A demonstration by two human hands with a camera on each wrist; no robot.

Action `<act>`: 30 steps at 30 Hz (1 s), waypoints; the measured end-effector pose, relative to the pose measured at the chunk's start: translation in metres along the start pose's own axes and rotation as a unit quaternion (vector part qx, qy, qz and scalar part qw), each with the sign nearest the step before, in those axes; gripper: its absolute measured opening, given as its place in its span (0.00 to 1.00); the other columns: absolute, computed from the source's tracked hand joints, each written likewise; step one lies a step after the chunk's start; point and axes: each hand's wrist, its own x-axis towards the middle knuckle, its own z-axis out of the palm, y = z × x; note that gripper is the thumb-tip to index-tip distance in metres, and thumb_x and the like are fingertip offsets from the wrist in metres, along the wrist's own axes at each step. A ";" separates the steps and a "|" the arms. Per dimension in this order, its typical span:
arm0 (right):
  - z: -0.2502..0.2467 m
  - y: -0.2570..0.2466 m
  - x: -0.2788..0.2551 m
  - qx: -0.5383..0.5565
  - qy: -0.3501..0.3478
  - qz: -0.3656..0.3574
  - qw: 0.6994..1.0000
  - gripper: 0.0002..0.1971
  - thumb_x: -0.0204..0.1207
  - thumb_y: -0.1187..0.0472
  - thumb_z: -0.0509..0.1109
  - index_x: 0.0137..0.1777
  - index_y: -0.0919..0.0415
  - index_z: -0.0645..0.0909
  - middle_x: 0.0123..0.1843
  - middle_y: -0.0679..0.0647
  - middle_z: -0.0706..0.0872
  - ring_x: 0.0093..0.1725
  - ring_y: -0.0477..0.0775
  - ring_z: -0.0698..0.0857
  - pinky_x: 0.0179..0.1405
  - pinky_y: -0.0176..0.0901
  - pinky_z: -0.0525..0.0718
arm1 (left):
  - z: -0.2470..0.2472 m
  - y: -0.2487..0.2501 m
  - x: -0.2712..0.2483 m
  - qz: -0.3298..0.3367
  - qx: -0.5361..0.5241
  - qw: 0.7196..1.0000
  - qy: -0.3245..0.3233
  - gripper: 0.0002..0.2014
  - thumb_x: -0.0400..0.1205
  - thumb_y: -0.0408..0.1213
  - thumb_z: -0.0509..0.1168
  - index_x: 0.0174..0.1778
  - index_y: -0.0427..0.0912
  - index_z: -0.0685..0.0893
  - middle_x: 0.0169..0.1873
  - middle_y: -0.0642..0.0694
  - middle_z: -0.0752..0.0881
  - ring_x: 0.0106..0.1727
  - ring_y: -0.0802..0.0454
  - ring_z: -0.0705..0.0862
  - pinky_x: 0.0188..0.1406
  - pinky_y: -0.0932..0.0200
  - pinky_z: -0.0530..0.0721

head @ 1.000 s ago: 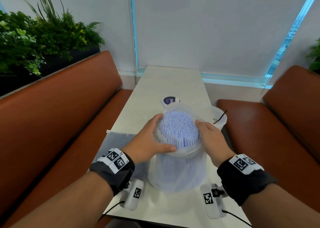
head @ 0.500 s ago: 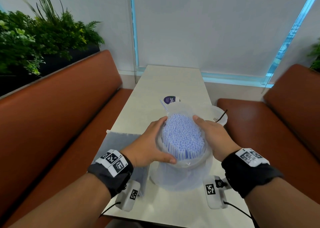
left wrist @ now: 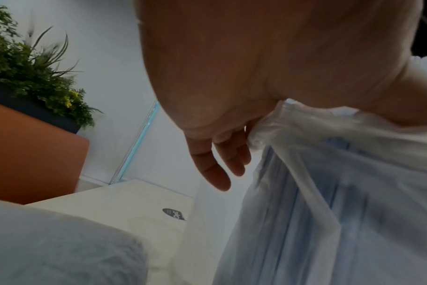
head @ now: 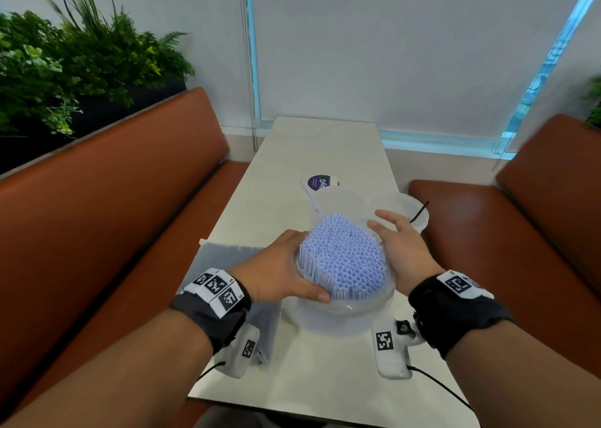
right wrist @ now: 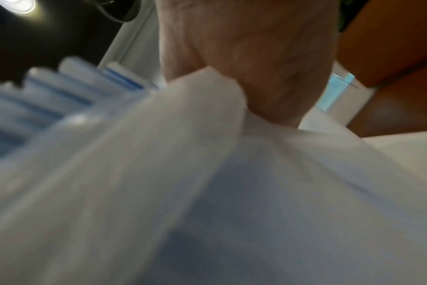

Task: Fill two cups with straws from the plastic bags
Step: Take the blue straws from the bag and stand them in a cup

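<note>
The bundle of straws (head: 344, 258) stands nearly upright inside the plastic bag (head: 335, 317), its open ends facing up toward the head camera and leaning slightly toward the person. The bag's foot sits on the table (head: 312, 154) close to the near edge, about midway between the long sides. The left hand (head: 276, 275) wraps the bundle from the left, thumb curled across the near side over the rolled-down bag rim and fingers round the far side (the left wrist view shows those fingers lying fairly straight along the film, so how firm the hold is cannot be told). The right hand (head: 398, 249) cups the bundle from the right with its fingers spread and mostly straight, pressing rather than closing.

The two cups (head: 338, 200) stand just beyond the bundle, toward the far end of the table, the second one (head: 406, 213) nearer the right edge. So the straws' long axis is vertical, the grip is on their upper part, and the likely transfer runs up out of the bag and then forward. Both hands sit about equally near; the right is closer to the right-edge cup.
</note>
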 end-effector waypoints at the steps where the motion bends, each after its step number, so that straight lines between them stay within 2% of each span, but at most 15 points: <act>1: 0.000 0.001 -0.002 -0.006 0.021 -0.048 0.999 0.10 0.82 0.60 0.72 0.57 0.43 0.85 0.56 0.55 0.89 0.55 0.58 0.89 0.61 0.54 0.88 | 0.000 0.000 0.001 0.000 -0.005 1.000 0.007 0.41 0.57 0.62 0.84 0.51 0.97 0.62 0.62 0.73 0.71 0.65 0.77 0.72 0.70 0.60 0.72; 3: -0.002 0.005 -0.009 -0.041 0.050 -0.154 0.986 0.08 0.82 0.58 0.71 0.53 0.43 0.87 0.54 0.50 0.86 0.47 0.44 0.86 0.49 0.30 0.85 | 0.000 -0.001 0.003 0.000 -0.021 0.999 0.033 0.38 0.58 0.63 0.83 0.50 0.98 0.63 0.62 0.71 0.73 0.67 0.75 0.73 0.69 0.64 0.73; 4: -0.002 0.008 -0.014 -0.067 0.045 -0.188 0.979 0.06 0.81 0.55 0.71 0.52 0.43 0.87 0.57 0.48 0.85 0.47 0.37 0.85 0.46 0.22 0.80 | -0.002 -0.002 0.004 0.004 -0.030 0.998 0.051 0.37 0.58 0.63 0.82 0.50 0.97 0.65 0.61 0.70 0.73 0.66 0.77 0.73 0.67 0.71 0.73; 5: -0.003 0.014 -0.017 -0.092 0.026 -0.203 0.975 0.06 0.80 0.50 0.71 0.54 0.43 0.87 0.61 0.48 0.84 0.51 0.32 0.84 0.49 0.19 0.77 | -0.003 -0.003 0.006 0.008 -0.041 0.997 0.069 0.35 0.58 0.63 0.82 0.51 0.94 0.67 0.60 0.70 0.73 0.64 0.81 0.72 0.62 0.79 0.71; 6: -0.003 0.020 -0.020 -0.106 -0.004 -0.194 0.975 0.10 0.80 0.46 0.72 0.59 0.43 0.86 0.66 0.49 0.83 0.57 0.30 0.82 0.54 0.20 0.76 | -0.004 -0.005 0.006 0.011 -0.050 0.995 0.084 0.34 0.58 0.62 0.82 0.54 0.90 0.70 0.60 0.71 0.72 0.63 0.84 0.71 0.60 0.82 0.69; 7: -0.005 0.026 -0.022 -0.106 -0.040 -0.169 0.979 0.16 0.79 0.42 0.73 0.65 0.43 0.84 0.70 0.48 0.81 0.63 0.33 0.82 0.58 0.24 0.76 | -0.004 -0.007 0.008 0.014 -0.059 0.993 0.097 0.35 0.59 0.61 0.82 0.57 0.85 0.71 0.62 0.70 0.72 0.64 0.84 0.70 0.61 0.79 0.69; 10: -0.011 0.040 -0.023 -0.085 -0.129 -0.132 0.979 0.36 0.68 0.35 0.77 0.76 0.40 0.72 0.73 0.40 0.81 0.68 0.37 0.83 0.61 0.31 0.81 | -0.004 -0.012 0.012 0.027 -0.095 0.990 0.102 0.37 0.64 0.53 0.84 0.67 0.72 0.73 0.68 0.63 0.78 0.70 0.72 0.74 0.71 0.67 0.72; 12: -0.014 0.047 -0.022 -0.095 -0.176 -0.138 0.970 0.48 0.62 0.38 0.80 0.82 0.43 0.65 0.74 0.39 0.80 0.71 0.39 0.82 0.68 0.37 0.80 | -0.003 -0.012 0.013 0.036 -0.112 0.990 0.073 0.34 0.69 0.47 0.84 0.64 0.78 0.76 0.66 0.66 0.83 0.69 0.71 0.78 0.68 0.74 0.74; 14: -0.016 0.053 -0.022 -0.106 -0.205 -0.133 0.964 0.53 0.61 0.42 0.86 0.84 0.43 0.61 0.75 0.39 0.81 0.73 0.42 0.81 0.71 0.43 0.80 | -0.001 -0.015 0.013 0.023 -0.116 0.992 0.044 0.32 0.70 0.46 0.84 0.62 0.80 0.78 0.63 0.69 0.85 0.67 0.71 0.81 0.60 0.78 0.76; 16: -0.017 0.057 -0.022 -0.111 -0.215 -0.127 0.962 0.51 0.62 0.47 0.89 0.82 0.41 0.63 0.74 0.40 0.82 0.73 0.44 0.81 0.69 0.43 0.81 | 0.003 -0.021 0.013 0.002 -0.120 0.992 0.032 0.30 0.69 0.49 0.84 0.63 0.72 0.79 0.62 0.68 0.86 0.65 0.70 0.82 0.61 0.73 0.78; 19: -0.017 0.059 -0.025 -0.117 -0.228 -0.128 0.958 0.43 0.66 0.54 0.88 0.76 0.31 0.69 0.71 0.37 0.83 0.70 0.41 0.83 0.61 0.31 0.82 | 0.011 -0.031 0.015 -0.025 -0.108 0.993 0.034 0.34 0.65 0.54 0.84 0.66 0.63 0.79 0.61 0.67 0.87 0.65 0.71 0.81 0.68 0.61 0.78; 23: -0.018 0.060 -0.029 -0.150 -0.235 -0.119 0.953 0.39 0.69 0.57 0.86 0.70 0.24 0.69 0.67 0.28 0.83 0.67 0.33 0.83 0.57 0.23 0.80 | 0.017 -0.033 0.017 -0.030 -0.096 0.995 0.021 0.27 0.69 0.45 0.85 0.60 0.64 0.81 0.58 0.68 0.88 0.61 0.73 0.82 0.61 0.70 0.77; 26: -0.018 0.058 -0.031 -0.152 -0.249 -0.107 0.951 0.38 0.73 0.58 0.84 0.73 0.30 0.66 0.68 0.27 0.82 0.68 0.31 0.81 0.57 0.22 0.79 | 0.018 -0.033 0.017 -0.028 -0.102 0.994 0.025 0.26 0.69 0.43 0.85 0.59 0.63 0.82 0.58 0.64 0.89 0.61 0.72 0.83 0.61 0.70 0.78; 28: -0.018 0.061 -0.033 -0.140 -0.272 -0.094 0.947 0.40 0.75 0.62 0.81 0.78 0.38 0.62 0.69 0.26 0.81 0.70 0.30 0.79 0.58 0.22 0.78 | 0.022 -0.034 0.016 -0.033 -0.096 0.995 0.017 0.30 0.69 0.45 0.85 0.66 0.60 0.81 0.60 0.63 0.88 0.63 0.70 0.83 0.66 0.63 0.79; 30: -0.018 0.063 -0.037 -0.144 -0.281 -0.080 0.945 0.39 0.76 0.65 0.79 0.78 0.40 0.60 0.69 0.26 0.81 0.70 0.30 0.79 0.59 0.23 0.79 | 0.026 -0.035 0.015 -0.036 -0.104 0.994 0.005 0.34 0.70 0.45 0.85 0.71 0.55 0.80 0.63 0.61 0.87 0.66 0.65 0.83 0.70 0.57 0.79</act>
